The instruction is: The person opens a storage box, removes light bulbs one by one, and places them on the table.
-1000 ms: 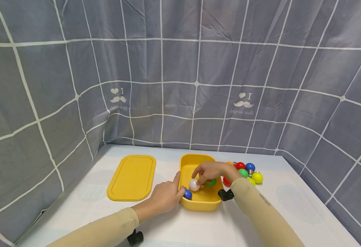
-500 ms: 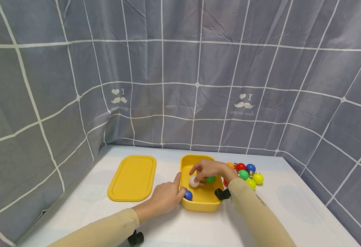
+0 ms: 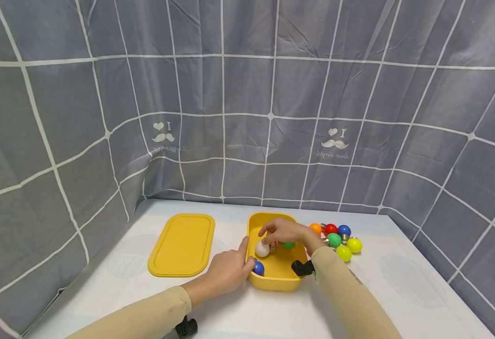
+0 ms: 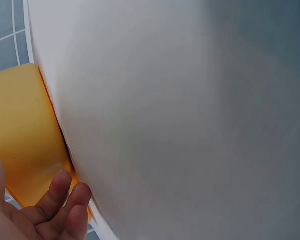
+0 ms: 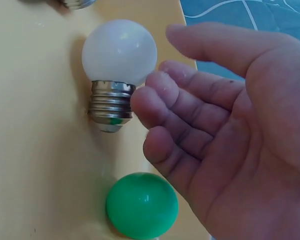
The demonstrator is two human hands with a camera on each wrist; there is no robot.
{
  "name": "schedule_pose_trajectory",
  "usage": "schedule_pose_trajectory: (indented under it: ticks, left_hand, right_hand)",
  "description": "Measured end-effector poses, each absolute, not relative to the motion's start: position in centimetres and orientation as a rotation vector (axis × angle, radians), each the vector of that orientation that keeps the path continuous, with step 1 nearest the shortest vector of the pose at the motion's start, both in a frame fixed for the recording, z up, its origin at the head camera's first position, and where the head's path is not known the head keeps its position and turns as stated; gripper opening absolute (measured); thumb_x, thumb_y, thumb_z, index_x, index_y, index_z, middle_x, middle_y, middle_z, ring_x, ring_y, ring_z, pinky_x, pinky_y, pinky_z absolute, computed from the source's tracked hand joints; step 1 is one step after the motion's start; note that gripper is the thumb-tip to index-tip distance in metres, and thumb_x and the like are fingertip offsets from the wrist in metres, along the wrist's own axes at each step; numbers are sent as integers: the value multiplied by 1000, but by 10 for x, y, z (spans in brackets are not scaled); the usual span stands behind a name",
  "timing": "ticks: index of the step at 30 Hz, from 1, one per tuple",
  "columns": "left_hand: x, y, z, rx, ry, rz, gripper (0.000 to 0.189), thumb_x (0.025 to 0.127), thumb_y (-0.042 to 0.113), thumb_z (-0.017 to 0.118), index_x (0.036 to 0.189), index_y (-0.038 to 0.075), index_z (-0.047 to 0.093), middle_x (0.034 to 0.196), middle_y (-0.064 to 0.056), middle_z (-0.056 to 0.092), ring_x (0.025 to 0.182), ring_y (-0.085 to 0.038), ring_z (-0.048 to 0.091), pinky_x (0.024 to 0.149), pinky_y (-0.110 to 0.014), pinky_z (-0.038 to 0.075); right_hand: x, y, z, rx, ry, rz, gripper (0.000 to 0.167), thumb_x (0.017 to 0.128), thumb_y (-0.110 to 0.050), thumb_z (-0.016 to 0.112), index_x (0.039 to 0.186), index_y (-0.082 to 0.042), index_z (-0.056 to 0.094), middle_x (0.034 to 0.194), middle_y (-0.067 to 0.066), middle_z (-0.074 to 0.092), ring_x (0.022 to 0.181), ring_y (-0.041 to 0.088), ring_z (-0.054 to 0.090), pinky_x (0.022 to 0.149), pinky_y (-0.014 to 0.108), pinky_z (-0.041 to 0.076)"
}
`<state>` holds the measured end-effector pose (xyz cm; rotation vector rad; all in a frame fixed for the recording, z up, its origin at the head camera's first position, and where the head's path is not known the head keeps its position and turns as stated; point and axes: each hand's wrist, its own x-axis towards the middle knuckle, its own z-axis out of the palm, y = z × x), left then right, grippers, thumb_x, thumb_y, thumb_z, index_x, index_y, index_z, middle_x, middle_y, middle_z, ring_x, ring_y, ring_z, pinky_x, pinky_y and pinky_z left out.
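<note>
My left hand (image 3: 228,269) holds the near left wall of a yellow box (image 3: 274,284), thumb over the rim and the other fingers outside. In the left wrist view, several loosely bent fingers lie by the outer wall. Inside the box, a white light bulb (image 3: 262,249) lies on its side, its metal screw base (image 5: 111,102) showing in the right wrist view. My right hand (image 3: 284,231) is over the box with fingers loosely bent, fingertips right beside that base and thumb apart from the bulb. A green bulb (image 5: 142,205) lies under this hand, and a blue bulb (image 3: 258,268) by my left thumb.
A flat yellow lid (image 3: 181,245) lies left of the box on the white table (image 3: 230,310). Right of the box is a cluster of coloured bulbs (image 3: 334,240), partly behind my right wrist. A grey checked curtain (image 3: 247,141) stands behind and along both sides.
The white bulb has shifted slightly left and away from me inside the box, and my right hand has moved a little the same way. My left hand stays at the wall.
</note>
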<state>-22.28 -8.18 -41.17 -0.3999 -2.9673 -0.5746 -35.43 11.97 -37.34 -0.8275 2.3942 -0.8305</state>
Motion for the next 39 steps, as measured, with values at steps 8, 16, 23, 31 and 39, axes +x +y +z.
schedule_pose_trajectory:
  ticks: [8,16,23,31,39]
  left_hand:
    - [-223,-81,-411,-406,-2966,-575,68,99,39,41,156,2,31,51,5,43,43,-13,39,45,-28,29]
    - [-223,-81,-415,-423,-2961,-587,67,100,38,43,156,3,31,52,5,42,43,-13,39,44,-28,29]
    - [-223,-82,-413,-421,-2943,-580,68,99,37,43,156,2,31,52,4,43,43,-13,39,44,-28,30]
    - [-224,-82,-413,-422,-2944,-576,67,99,37,42,156,2,31,53,4,44,44,-13,41,45,-29,31]
    - [-224,-82,-413,-424,-2943,-583,67,100,37,43,156,2,31,53,4,44,44,-13,40,45,-29,31]
  right_hand:
    - [-358,119,-381,-834,2313,-864,38,85,-27,77,120,-12,72,74,3,63,68,34,53,63,31,43]
    - [-362,115,-394,-779,2227,-969,39,83,-22,80,119,-11,70,72,2,60,67,21,51,64,28,43]
    - [-362,112,-397,-762,2255,-990,34,83,-24,79,114,-11,73,74,1,62,67,19,52,64,28,44]
    - [-362,110,-399,-759,2254,-970,29,83,-29,80,108,-13,77,70,-1,59,60,18,46,58,26,40]
    - [-361,108,-400,-751,2295,-948,29,84,-31,79,106,-12,78,72,-1,61,58,17,44,57,26,39]
